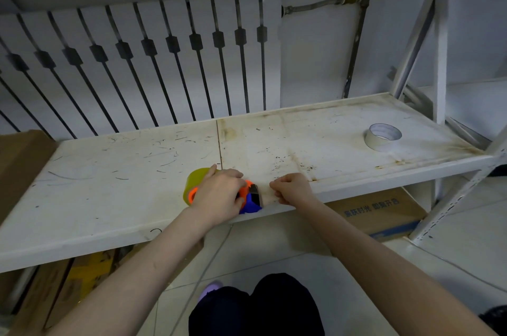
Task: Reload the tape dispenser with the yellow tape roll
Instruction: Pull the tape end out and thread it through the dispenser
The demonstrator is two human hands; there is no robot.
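Our left hand [219,193] is planted right on top of the tape dispenser [248,198], fingers curled down over it and gripping, so we only see bits of the thing: orange plastic poking out on both sides of the hand and a blue part at the front edge, plus a dark metal bit facing right. The yellow tape roll [196,180] sits on the dispenser's left side, standing on edge, touching our hand and half hidden by it. We honestly can't tell if it's fully seated on the hub or just pressed against it.

Our right hand [292,189] is just beside the dispenser on the right, fingers pinched together in a loose fist. It looks like it's nipping something thin and clear, maybe the tape end, but it's too faint to say for sure.

All of this is on the near edge of a scuffed white shelf [123,165], roughly in the middle, next to the seam between the two shelf panels. Well off to the right, toward the back, there's a white tape roll [382,136] lying flat on its own. Behind the shelf is a white radiator [153,61], and a cardboard box [384,212] with blue print sits below the shelf on the right.
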